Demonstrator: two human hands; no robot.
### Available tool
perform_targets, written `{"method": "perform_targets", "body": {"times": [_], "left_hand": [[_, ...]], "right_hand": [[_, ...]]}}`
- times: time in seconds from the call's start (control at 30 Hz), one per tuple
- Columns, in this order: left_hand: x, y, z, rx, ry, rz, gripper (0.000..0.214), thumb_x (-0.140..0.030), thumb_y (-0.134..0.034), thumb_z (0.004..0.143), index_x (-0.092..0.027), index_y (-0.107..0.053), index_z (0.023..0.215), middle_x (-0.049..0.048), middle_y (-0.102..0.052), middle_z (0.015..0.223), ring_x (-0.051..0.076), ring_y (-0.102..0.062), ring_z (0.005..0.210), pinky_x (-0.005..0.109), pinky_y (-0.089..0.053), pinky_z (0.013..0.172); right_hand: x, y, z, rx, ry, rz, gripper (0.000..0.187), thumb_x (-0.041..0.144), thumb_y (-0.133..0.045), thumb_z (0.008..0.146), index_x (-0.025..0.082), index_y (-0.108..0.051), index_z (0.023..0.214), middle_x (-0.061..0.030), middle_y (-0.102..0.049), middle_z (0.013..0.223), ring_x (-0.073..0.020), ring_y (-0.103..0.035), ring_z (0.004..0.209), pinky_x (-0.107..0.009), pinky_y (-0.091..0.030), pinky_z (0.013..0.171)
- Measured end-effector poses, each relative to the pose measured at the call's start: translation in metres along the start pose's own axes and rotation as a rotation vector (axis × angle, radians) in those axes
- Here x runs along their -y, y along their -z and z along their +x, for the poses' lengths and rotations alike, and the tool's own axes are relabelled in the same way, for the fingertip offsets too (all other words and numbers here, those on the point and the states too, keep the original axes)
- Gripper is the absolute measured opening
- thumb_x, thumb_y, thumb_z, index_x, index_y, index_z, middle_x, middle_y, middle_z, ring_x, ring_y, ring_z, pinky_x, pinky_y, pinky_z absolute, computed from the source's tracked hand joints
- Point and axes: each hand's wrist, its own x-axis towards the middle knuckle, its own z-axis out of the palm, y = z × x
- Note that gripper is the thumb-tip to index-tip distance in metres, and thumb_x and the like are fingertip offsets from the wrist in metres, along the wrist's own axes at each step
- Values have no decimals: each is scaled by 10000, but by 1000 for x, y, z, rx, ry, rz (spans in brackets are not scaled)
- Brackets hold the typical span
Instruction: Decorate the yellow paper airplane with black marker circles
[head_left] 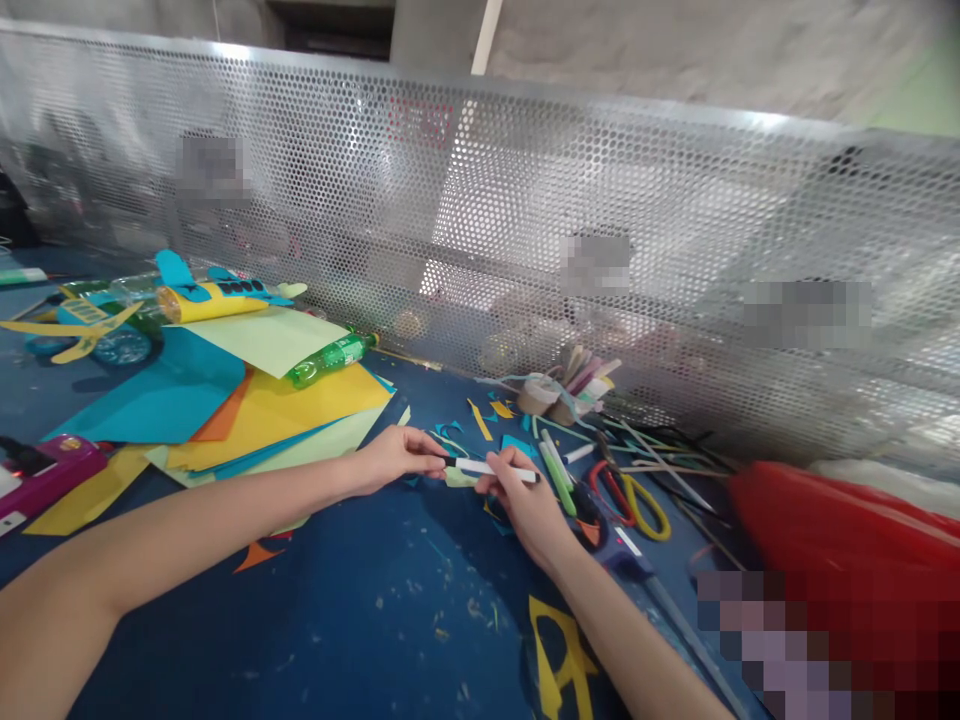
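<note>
My left hand (397,455) and my right hand (525,505) meet over the blue table (360,610). Both are closed on a white marker pen (491,468) that lies level between them. The left fingers pinch its dark cap end, the right fingers grip the barrel. A small pale green paper scrap (459,479) sits just under the pen. Small coloured paper offcuts lie around both hands.
A stack of yellow, blue and green paper sheets (255,400) lies to the left with a green bottle (330,358) and a paper airplane (217,295). Scissors (637,500), a green pen (559,478) and tape rolls (544,392) lie right. A perforated metal screen (525,230) closes the back.
</note>
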Motion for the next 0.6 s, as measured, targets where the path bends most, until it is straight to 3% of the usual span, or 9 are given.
{"method": "perform_targets", "body": {"times": [0.2,0.37,0.5,0.6], "left_hand": [[-1,1,0,4,20,-18,401,-369,-891,542,-130,-723,816,44,-729,715,160,-697,684,322,-541,798],[3,2,1,25,6,10,365,-359,-876,575,-134,-716,814,45,-728,710,162,-695,704,301,-534,776],[2,2,5,54,-44,63,329,-376,-824,653,-146,-701,854,57,-738,800,172,-699,773,304,-528,797],[-11,9,10,34,-85,174,326,-370,-754,721,-174,-695,974,70,-731,994,184,-708,817,312,-529,800]], "right_hand": [[-1,-3,-1,82,-112,119,376,535,-690,741,244,-458,696,12,-669,616,-139,-536,551,-263,-433,581],[3,-6,0,118,-119,150,369,509,-702,732,234,-460,687,11,-671,612,-128,-556,564,-253,-446,608],[12,-6,2,105,-60,2,334,521,-659,747,234,-494,705,33,-615,543,-128,-517,517,-245,-412,549],[17,8,11,-47,57,-259,309,544,-561,800,236,-555,771,38,-557,509,-145,-485,494,-256,-377,509]]}}
